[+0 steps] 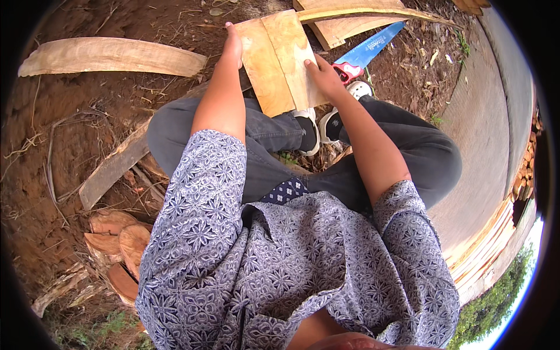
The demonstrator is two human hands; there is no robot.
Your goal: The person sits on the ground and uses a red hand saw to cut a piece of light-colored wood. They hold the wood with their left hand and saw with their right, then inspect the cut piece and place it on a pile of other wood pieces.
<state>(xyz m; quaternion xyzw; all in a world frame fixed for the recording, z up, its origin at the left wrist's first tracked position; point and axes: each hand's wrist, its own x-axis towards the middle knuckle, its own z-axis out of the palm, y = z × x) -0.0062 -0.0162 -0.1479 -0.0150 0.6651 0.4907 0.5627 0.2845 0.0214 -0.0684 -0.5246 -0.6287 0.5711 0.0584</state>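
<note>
A pale, squarish wooden board [265,73] is held out over my feet, tilted slightly. A dark, uneven line runs down its middle; whether it is a crack or a joint between two pieces I cannot tell. My left hand [233,45] grips its left edge, the thumb pointing up and the other fingers mostly hidden behind. On the right edge, my right hand [324,77] holds it with the thumb on the face and the fingers underneath. Just beyond that hand lies a handsaw [373,45] with a blue blade and red handle.
A curved wooden plank [114,56] lies on the soil at far left. More boards [350,29] rest beyond the saw. Beside my left knee is a narrow plank [114,164], with cut wood chunks [133,248] nearer. A concrete slab [487,116] and stacked wood [525,166] border the right.
</note>
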